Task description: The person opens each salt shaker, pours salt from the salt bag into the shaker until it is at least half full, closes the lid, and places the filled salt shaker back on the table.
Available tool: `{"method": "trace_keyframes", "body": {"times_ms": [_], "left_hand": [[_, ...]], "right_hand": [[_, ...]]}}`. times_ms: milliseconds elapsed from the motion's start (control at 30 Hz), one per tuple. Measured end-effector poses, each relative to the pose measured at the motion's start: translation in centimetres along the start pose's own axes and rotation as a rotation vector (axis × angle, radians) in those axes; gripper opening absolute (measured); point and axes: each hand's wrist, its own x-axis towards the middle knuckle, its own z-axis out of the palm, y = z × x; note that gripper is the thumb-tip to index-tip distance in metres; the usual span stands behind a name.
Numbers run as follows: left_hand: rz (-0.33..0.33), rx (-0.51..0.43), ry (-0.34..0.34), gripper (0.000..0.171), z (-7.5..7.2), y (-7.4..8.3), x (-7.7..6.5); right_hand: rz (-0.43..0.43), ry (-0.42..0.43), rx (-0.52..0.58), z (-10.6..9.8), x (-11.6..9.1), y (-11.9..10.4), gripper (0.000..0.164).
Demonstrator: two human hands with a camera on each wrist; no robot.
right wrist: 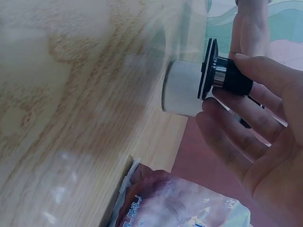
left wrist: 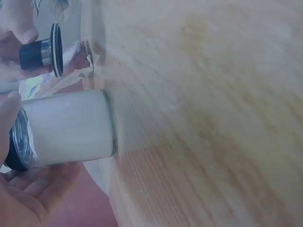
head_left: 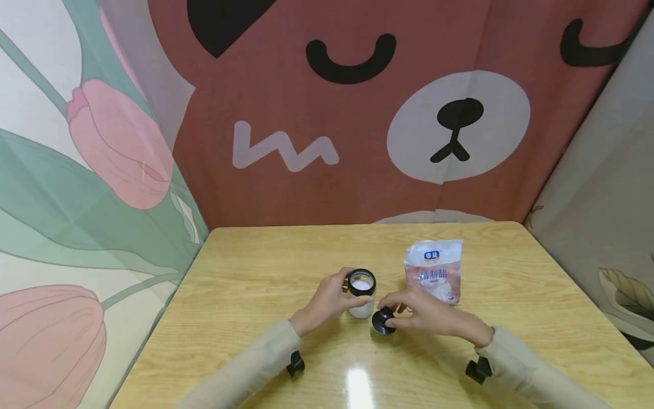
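Note:
A clear jar (head_left: 361, 309) with a black rim stands on the table, filled nearly to the top with white powder. My left hand (head_left: 329, 301) grips it round the upper part, thumb in front and fingers behind. In the left wrist view the jar (left wrist: 71, 127) shows its base against the wood. My right hand (head_left: 426, 312) pinches a black lid (head_left: 383, 321) by its knob, just right of the jar. In the right wrist view the lid (right wrist: 222, 75) has a silver band between knob and flat disc, and it overlaps the jar (right wrist: 182, 89).
Behind my right hand a pink and white printed bag (head_left: 434, 267) sits on the wooden table (head_left: 265, 255). A curtain (head_left: 357, 187) with a bear face rises along the table's far edge. Dark wrist devices are strapped under both sleeves.

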Motion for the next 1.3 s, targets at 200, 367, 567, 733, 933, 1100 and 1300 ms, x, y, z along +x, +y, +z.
{"method": "trace_keyframes", "body": {"times_ms": [200, 367, 567, 733, 933, 1100, 1300], "left_hand": [[0.014, 0.004, -0.005, 0.072, 0.0, 0.0, 0.1], [0.023, 0.020, 0.005, 0.071, 0.0, -0.1, 0.2], [0.018, -0.004, -0.003, 0.070, 0.0, 0.0, 0.1], [0.037, -0.014, 0.006, 0.068, 0.0, 0.0, 0.1], [0.027, -0.014, 0.003, 0.069, 0.1, -0.3, 0.1], [0.012, -0.022, -0.007, 0.070, 0.2, -0.4, 0.0], [0.000, -0.046, -0.018, 0.070, 0.1, -0.3, -0.1]], "right_hand": [[0.032, 0.007, 0.036, -0.3, 0.2, -0.2, 0.026], [0.047, 0.055, 0.071, -0.4, 0.2, -0.5, 0.030], [-0.016, 0.143, 0.089, -0.5, 0.2, -0.7, 0.030], [-0.013, 0.186, 0.102, -0.9, 0.3, -1.5, 0.032], [0.006, 0.202, 0.139, -0.8, 0.1, -1.3, 0.032], [-0.021, 0.201, 0.154, -0.9, 0.2, -1.0, 0.031], [-0.038, 0.232, 0.136, -1.0, 0.6, -1.2, 0.032]]}}
